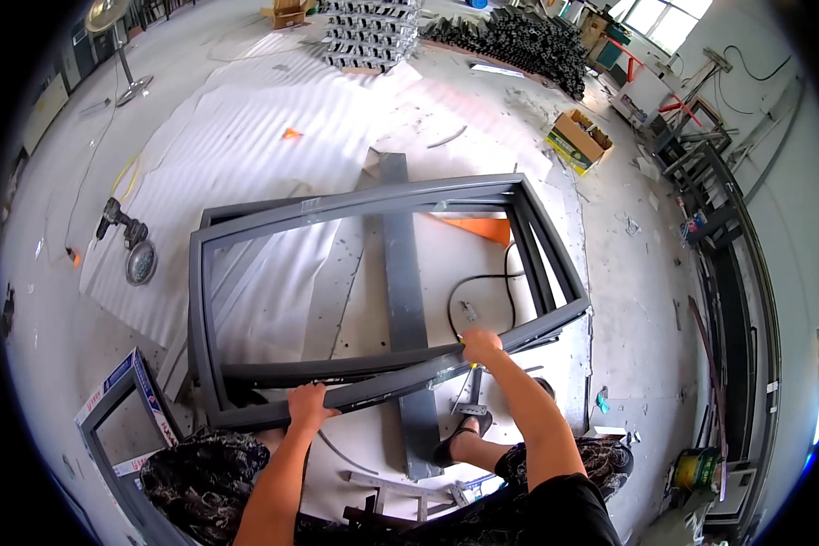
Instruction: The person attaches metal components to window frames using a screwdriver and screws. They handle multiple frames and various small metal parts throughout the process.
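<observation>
Two grey metal window frames lie stacked in front of me, the upper frame [364, 206] skewed over the lower frame [273, 371]. They rest across a long grey beam [399, 273]. My left hand [308, 406] is closed over the near rail of the upper frame, toward its left corner. Farther right along that rail, my right hand [482, 347] is closed round a yellow-marked handle. From it a shaft runs down to a grey block-like head, so it looks like a hammer [471, 409]. The fingers hide most of its grip.
A cordless drill [123, 222] and a round dish [141, 263] lie at the left. A smaller frame [109, 409] stands by my left knee. Beyond are a cardboard box [580, 138] and stacked metal profiles [519, 41]. A black cable [451, 305] curls inside the frames.
</observation>
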### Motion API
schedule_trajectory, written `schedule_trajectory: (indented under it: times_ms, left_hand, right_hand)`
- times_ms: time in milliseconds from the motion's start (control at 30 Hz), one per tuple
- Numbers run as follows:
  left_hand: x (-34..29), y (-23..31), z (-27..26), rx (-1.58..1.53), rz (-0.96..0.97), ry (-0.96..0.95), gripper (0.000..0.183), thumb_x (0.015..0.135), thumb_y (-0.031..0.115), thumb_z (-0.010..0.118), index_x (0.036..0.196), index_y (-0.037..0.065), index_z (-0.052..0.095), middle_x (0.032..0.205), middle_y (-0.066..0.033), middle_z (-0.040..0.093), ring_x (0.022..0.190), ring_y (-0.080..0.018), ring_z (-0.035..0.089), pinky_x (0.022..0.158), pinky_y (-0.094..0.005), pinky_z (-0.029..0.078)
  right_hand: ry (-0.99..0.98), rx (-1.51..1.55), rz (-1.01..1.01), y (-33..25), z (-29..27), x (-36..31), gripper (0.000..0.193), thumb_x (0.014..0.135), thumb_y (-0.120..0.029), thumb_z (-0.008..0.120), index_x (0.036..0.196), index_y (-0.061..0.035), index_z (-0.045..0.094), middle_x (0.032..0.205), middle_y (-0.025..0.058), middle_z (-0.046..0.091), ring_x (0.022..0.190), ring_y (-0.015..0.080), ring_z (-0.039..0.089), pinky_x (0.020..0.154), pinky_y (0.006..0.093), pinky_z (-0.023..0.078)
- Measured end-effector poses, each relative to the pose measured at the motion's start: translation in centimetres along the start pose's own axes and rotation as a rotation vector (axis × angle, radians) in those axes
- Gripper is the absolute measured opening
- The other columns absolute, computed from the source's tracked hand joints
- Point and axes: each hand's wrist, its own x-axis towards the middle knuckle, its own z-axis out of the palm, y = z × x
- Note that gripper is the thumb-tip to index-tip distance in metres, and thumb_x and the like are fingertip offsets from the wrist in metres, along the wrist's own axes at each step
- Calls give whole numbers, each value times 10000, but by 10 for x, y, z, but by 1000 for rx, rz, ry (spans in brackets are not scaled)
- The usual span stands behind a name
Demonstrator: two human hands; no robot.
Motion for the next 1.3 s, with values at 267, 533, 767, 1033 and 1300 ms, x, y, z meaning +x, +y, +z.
schedule_trajectory:
  times_ms: [267,533,767,1033,1300]
  left_hand:
    - [-7,-35,-1,-26,-15,-109,496,516,433,856,830,104,656,827,-78,665,863,-292,637,777,-428,438]
    - [-21,-91,-20,105,-59,-198,580,470,469,874,878,106,679,891,-76,667,914,-297,614,770,-439,424]
    - [-9,-81,-18,45,-26,-139,593,477,404,888,914,75,660,943,-115,658,969,-331,587,787,-458,417]
    - [22,-28,-9,15,-74,-87,555,494,321,890,923,93,624,898,-89,635,950,-313,582,800,-449,410]
    - [27,-13,-21,84,-85,-149,524,545,335,872,919,71,617,893,-103,639,927,-314,596,789,-432,443]
  right_hand:
    - [39,81,-60,-28,33,-37,307,745,-172,598,1025,-49,617,1062,182,634,979,330,641,833,422,529]
    - [51,341,-155,-68,62,-73,258,705,-188,604,899,-24,653,923,193,667,882,362,652,789,442,525]
    - [78,411,-12,-61,56,-56,230,682,-172,597,832,-43,714,931,203,680,910,370,657,813,431,533]
    - [12,225,38,-21,35,-11,218,684,-175,608,836,-65,719,902,163,694,869,325,674,771,394,542]
    - [52,127,-69,42,-9,-49,278,732,-163,585,998,-103,639,970,148,677,948,321,651,800,451,523]
